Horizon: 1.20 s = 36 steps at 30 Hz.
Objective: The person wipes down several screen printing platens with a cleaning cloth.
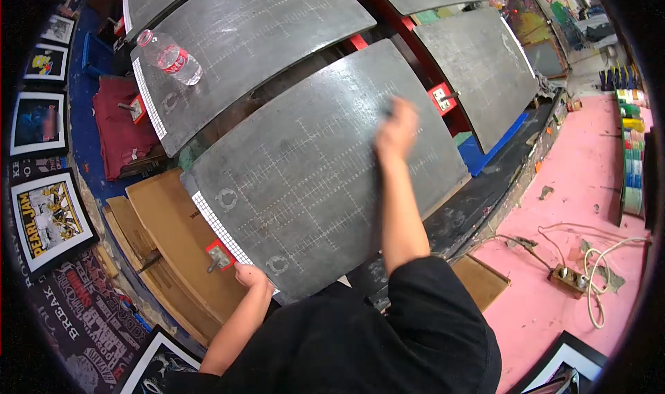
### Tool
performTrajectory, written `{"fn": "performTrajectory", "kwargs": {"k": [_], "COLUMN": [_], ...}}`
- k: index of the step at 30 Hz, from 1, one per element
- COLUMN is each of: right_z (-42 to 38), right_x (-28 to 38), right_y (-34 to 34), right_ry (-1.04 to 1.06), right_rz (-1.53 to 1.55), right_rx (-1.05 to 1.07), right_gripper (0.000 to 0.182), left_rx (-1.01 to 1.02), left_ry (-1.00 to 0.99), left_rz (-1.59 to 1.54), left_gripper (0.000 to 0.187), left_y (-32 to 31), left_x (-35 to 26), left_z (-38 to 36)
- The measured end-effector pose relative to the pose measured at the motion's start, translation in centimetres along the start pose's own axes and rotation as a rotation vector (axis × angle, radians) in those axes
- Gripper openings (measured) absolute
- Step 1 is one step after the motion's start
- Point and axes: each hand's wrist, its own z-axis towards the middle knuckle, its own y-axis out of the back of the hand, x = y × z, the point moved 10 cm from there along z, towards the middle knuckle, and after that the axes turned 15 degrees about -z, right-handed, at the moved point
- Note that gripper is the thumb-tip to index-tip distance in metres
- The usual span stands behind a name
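Observation:
In front of me lies a dark grey screen-printing platen (325, 151), marked with pale crosshair and ruler lines, with a white gridded strip (218, 226) along its left edge. My left hand (253, 278) grips the near left corner of that platen, its fingers curled at the edge and partly hidden. Over the right part of the surface is my right hand (397, 129), smeared by motion, close to the platen. A red clamp block with a metal bolt (219, 257) sits beside the left edge, just above my left hand.
Beyond it, another platen (242, 41) carries a clear plastic bottle (171, 58) with a red label. More platens (478, 75) lie to the right. Cardboard (176, 221) leans at left near framed pictures (52, 217). A power strip with cable (569, 281) lies on the pink floor.

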Motion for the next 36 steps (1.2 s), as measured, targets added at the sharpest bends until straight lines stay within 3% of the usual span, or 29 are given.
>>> {"fn": "performTrajectory", "kwargs": {"k": [2, 3, 4, 7, 9, 12, 14, 15, 16, 17, 19, 20, 22, 24, 26, 28, 29, 32, 34, 35, 36], "right_z": [-2.7, -5.7, -7.4, -7.4, -4.2, 1.5, 5.5, 6.9, 7.9, 8.2, 6.5, 1.8, -8.8, -12.2, -7.6, -1.2, 1.5, 5.2, 1.5, -2.8, -10.1], "right_x": [14.7, 20.1, 23.8, 24.4, 17.0, -0.8, -10.0, -7.7, -5.9, -2.0, 6.8, 14.2, 22.5, 26.2, 23.9, 15.0, 11.1, -2.4, 6.1, 11.2, 19.3], "right_y": [-8.7, -8.8, -8.3, -3.3, -1.4, 4.5, 1.9, 1.1, -1.0, -2.9, -9.6, -10.9, -11.6, -7.9, -4.0, -2.5, 1.4, -0.6, -5.4, -9.6, -10.9], "right_ry": [0.700, 0.895, 0.862, 0.727, 0.548, -0.006, -0.216, -0.060, 0.099, 0.175, 0.355, 0.738, 0.993, 0.941, 0.815, 0.493, 0.330, 0.032, 0.291, 0.359, 0.794], "right_rz": [0.344, 0.448, 0.509, 0.705, 0.562, 0.057, -0.189, -0.374, -0.292, -0.334, 0.051, 0.221, 0.527, 0.700, 0.709, 0.435, 0.267, -0.048, -0.120, 0.129, 0.259], "right_rx": [0.503, 0.617, 0.820, 0.645, 0.381, -0.346, -0.224, -0.208, -0.343, -0.349, 0.206, 0.342, 0.831, 0.882, 0.581, 0.223, -0.035, -0.168, 0.156, 0.494, 0.673], "right_gripper": [0.058, 0.062, 0.064, 0.067, 0.066, 0.053, 0.045, 0.040, 0.034, 0.031, 0.036, 0.044, 0.060, 0.064, 0.064, 0.065, 0.061, 0.039, 0.029, 0.028, 0.028], "left_rx": [0.034, 0.038, 0.042, 0.041, 0.039, 0.006, -0.025, -0.032, -0.037, -0.044, -0.050, -0.045, -0.023, -0.001, 0.035, 0.001, -0.018, -0.038, -0.064, -0.086, -0.090], "left_ry": [0.042, 0.032, 0.037, 0.028, 0.017, -0.031, -0.086, -0.081, -0.079, -0.079, -0.078, -0.077, -0.049, -0.019, 0.044, -0.017, -0.083, -0.060, -0.075, -0.096, -0.102], "left_rz": [-0.078, -0.077, -0.102, -0.102, -0.095, -0.032, 0.083, 0.083, 0.109, 0.136, 0.103, 0.062, -0.001, -0.070, -0.181, -0.089, 0.001, 0.060, 0.076, 0.095, 0.092], "left_gripper": [0.053, 0.053, 0.053, 0.054, 0.054, 0.054, 0.054, 0.054, 0.053, 0.053, 0.053, 0.053, 0.053, 0.053, 0.053, 0.053, 0.053, 0.053, 0.053, 0.053, 0.053], "left_y": [-1.0, -1.1, -1.1, -0.4, -0.1, 0.1, 0.6, 0.8, 0.8, 0.9, 0.9, 0.6, 0.5, 0.0, -0.4, 0.7, 0.9, 1.1, 1.2, 1.5, 1.3], "left_x": [-0.1, -0.2, -0.2, 0.8, 1.4, 1.0, 0.7, 0.8, 0.8, 0.8, 0.7, 0.6, 1.3, 1.3, 1.5, 2.6, 2.5, 2.7, 2.6, 2.5, 2.6], "left_z": [-0.9, -0.8, -0.5, 0.7, 1.2, 1.5, 1.7, 1.9, 2.0, 2.1, 1.7, 1.5, 1.8, 1.8, 1.0, 2.7, 3.3, 3.1, 3.0, 3.0, 3.2]}}
